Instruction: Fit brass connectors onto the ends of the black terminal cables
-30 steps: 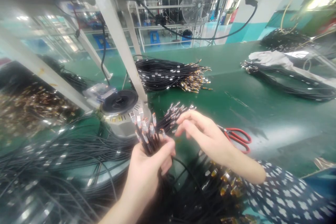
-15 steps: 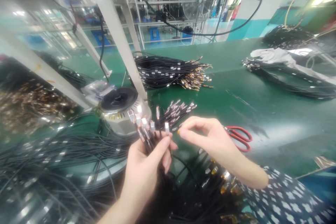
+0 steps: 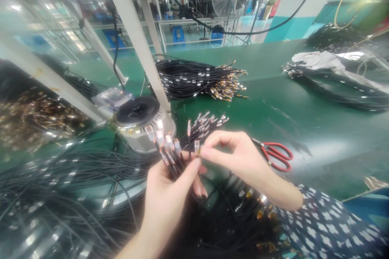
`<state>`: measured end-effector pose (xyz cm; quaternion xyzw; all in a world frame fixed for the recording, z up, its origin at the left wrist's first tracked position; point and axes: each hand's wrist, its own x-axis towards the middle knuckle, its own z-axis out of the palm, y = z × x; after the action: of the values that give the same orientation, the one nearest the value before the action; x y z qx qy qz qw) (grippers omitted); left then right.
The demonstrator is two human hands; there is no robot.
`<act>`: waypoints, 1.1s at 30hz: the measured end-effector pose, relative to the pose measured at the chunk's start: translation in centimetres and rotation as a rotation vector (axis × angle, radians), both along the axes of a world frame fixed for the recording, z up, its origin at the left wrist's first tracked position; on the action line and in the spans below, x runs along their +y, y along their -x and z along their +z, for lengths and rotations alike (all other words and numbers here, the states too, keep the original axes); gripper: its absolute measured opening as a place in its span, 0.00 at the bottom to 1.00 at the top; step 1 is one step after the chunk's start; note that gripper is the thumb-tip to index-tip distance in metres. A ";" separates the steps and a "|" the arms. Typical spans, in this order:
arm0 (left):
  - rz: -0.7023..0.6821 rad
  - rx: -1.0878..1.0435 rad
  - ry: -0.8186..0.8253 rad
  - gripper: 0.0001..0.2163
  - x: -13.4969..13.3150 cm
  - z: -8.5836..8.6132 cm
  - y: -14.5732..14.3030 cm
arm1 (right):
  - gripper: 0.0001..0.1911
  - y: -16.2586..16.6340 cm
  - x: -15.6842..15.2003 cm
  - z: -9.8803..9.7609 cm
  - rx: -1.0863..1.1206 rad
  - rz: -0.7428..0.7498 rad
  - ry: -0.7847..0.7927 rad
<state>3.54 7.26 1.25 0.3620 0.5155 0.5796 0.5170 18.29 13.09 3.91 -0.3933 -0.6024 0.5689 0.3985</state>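
Note:
My left hand (image 3: 173,186) is closed around a bundle of black cables (image 3: 170,156) with flat silver connectors at their upper ends. One connector (image 3: 197,144) stands apart from the others, above my left thumb. The fingertips of my right hand (image 3: 234,151) are pinched together right beside it, with a small amber piece (image 3: 199,151) at their tips. Whether that piece touches the connector is hard to see. Behind my hands, more cables with bare silver ends (image 3: 209,123) lie on the green tabletop (image 3: 261,117).
Red-handled cutters (image 3: 278,156) lie right of my right hand. A round machine with a black top (image 3: 138,111) stands behind the left hand, beside a white post (image 3: 136,36). Cable bundles (image 3: 194,79) lie further back; loose cables (image 3: 75,170) cover the left side.
My right hand has moved left, bringing its pinched fingertips and the amber piece to the separate connector. The left hand still grips the cables, almost in place.

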 end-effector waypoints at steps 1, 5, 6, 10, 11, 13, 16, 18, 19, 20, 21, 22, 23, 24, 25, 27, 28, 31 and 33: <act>0.001 -0.010 0.001 0.07 0.0 0.0 0.0 | 0.06 0.0 0.0 0.0 0.003 0.004 0.002; -0.009 -0.016 -0.001 0.06 -0.1 0.1 -0.1 | 0.06 0.1 0.0 -0.1 0.012 0.009 0.012; -0.008 -0.014 0.001 0.06 -0.1 0.1 -0.1 | 0.06 0.1 0.0 -0.1 0.012 0.008 0.012; 0.002 -0.017 0.017 0.06 -0.1 0.1 -0.1 | 0.06 0.2 0.1 -0.1 0.005 0.004 0.008; 0.007 -0.016 0.018 0.06 -0.1 0.1 -0.1 | 0.06 0.2 0.1 -0.1 0.004 0.004 0.011; 0.013 -0.010 0.019 0.06 -0.1 0.1 -0.1 | 0.07 0.2 0.1 0.0 0.009 0.006 0.022; 0.010 -0.011 0.022 0.06 0.0 0.3 -0.2 | 0.06 0.2 0.0 0.0 0.022 0.005 0.033; 0.022 -0.016 0.031 0.07 0.0 0.4 -0.3 | 0.07 0.2 0.0 0.0 0.024 0.008 0.036; 0.033 -0.018 0.033 0.07 0.1 0.5 -0.4 | 0.07 0.2 0.0 0.0 0.022 0.008 0.035; 0.041 -0.019 0.035 0.07 0.2 0.5 -0.4 | 0.07 0.2 0.0 0.0 0.019 0.009 0.031; 0.047 -0.020 0.035 0.07 0.2 0.6 -0.5 | 0.07 0.2 0.0 0.0 0.016 0.009 0.027; 0.049 -0.022 0.033 0.07 0.2 0.6 -0.5 | 0.07 0.2 0.1 0.0 0.013 0.009 0.022; 0.047 -0.026 0.032 0.07 0.3 0.6 -0.5 | 0.07 0.2 0.1 0.0 0.010 0.009 0.018; 0.044 -0.031 0.032 0.07 0.3 0.5 -0.5 | 0.07 0.2 0.2 0.0 0.008 0.009 0.015; 0.036 -0.034 0.031 0.07 0.2 0.5 -0.5 | 0.07 0.2 0.2 0.0 0.006 0.010 0.016; 0.026 -0.031 0.028 0.07 0.2 0.5 -0.4 | 0.07 0.2 0.2 -0.1 0.007 0.010 0.019; 0.025 -0.026 0.028 0.07 0.2 0.5 -0.4 | 0.07 0.2 0.2 -0.1 0.010 0.010 0.021; 0.033 -0.020 0.030 0.07 0.0 0.5 -0.4 | 0.07 0.2 0.2 -0.2 0.016 0.009 0.014; 0.035 -0.023 0.029 0.07 0.0 0.5 -0.4 | 0.06 0.4 0.2 -0.3 0.008 -0.003 0.010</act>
<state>3.95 7.23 1.78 0.3387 0.5242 0.5850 0.5180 17.93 13.26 3.60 -0.3938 -0.5972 0.5732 0.3997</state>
